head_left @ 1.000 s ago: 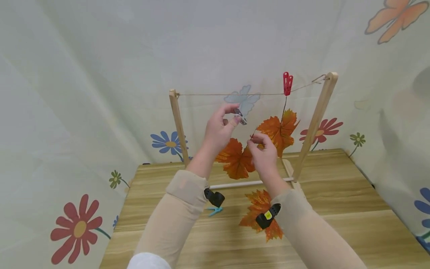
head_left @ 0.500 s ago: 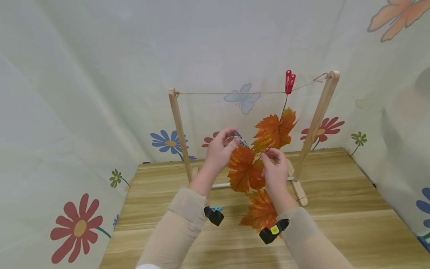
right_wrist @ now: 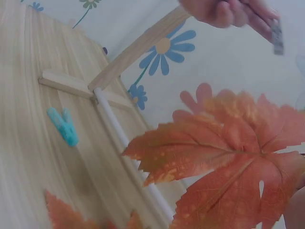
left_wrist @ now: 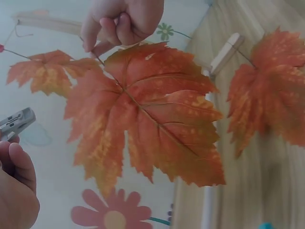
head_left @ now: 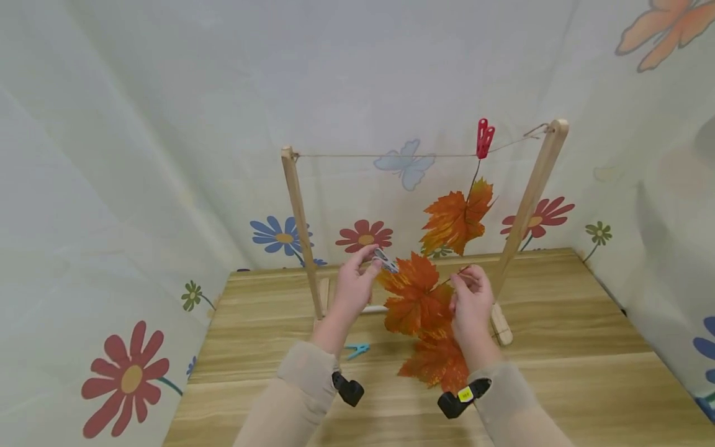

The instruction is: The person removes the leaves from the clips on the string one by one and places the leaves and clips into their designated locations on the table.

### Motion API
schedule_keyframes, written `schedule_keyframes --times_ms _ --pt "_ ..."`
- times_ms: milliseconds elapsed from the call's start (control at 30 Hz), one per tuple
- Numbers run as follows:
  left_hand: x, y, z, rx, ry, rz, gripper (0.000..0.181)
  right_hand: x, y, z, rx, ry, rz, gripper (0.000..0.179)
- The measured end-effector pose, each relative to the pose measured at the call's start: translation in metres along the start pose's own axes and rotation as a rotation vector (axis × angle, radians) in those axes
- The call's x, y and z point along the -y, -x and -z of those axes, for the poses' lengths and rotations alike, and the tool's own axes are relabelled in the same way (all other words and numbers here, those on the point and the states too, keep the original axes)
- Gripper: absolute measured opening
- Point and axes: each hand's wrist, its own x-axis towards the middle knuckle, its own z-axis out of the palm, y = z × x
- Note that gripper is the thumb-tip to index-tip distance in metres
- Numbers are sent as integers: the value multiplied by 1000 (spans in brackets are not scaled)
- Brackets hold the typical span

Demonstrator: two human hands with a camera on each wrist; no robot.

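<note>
My left hand (head_left: 353, 282) pinches a grey clothespin (head_left: 386, 261) between thumb and fingers, left of an orange maple leaf (head_left: 419, 298). By its thin stem, that leaf is held in the fingertips of my right hand (head_left: 472, 301), its blade spread toward the left hand. In the left wrist view the leaf (left_wrist: 147, 114) fills the middle, with the clothespin (left_wrist: 18, 123) at the left edge. A second leaf (head_left: 460, 214) hangs by its stem from a red clothespin (head_left: 485, 139) on the string (head_left: 385, 155). A third leaf (head_left: 432, 360) lies on the table below my hands.
A wooden frame has a left post (head_left: 301, 230), a right post (head_left: 530, 198) and a white bottom rod (head_left: 374, 308). On the wooden table (head_left: 581, 372) lies a turquoise clothespin (head_left: 357, 351). Behind stands a cloth backdrop (head_left: 195, 93) printed with flowers and butterflies.
Both hands have come down from near the string toward the table. The right hand has shifted right with the leaf, and the left hand has lowered with the grey clothespin.
</note>
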Motion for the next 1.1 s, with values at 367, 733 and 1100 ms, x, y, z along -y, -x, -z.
schedule_keyframes --times_ms 367,733,1100 --pt "49 21 -1 -34 42 85 38 -17 -1 25 -77 -12 -97 17" --pt "92 45 1 67 41 182 46 -32 2 49 -117 -115 -170 16" --pt "119 61 9 67 44 179 42 -46 6 66 -144 -85 -222 21"
